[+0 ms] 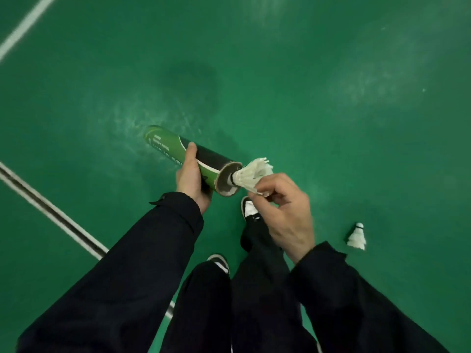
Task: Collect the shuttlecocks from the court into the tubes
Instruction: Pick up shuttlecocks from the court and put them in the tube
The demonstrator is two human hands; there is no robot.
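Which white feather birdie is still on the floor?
The white feathered shuttlecock lying on the green court; the other shuttlecock is pinched at the tube's mouth.

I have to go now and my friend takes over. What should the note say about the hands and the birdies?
Left hand grips the green-and-black tube, open end toward the right hand.
Right hand pinches the feathers of a shuttlecock, its cork tip just at the tube's mouth, not yet pushed in.
Another shuttlecock lies on the green court floor, to the right of the feet.
Left to do: push this one in, then pick up the other.
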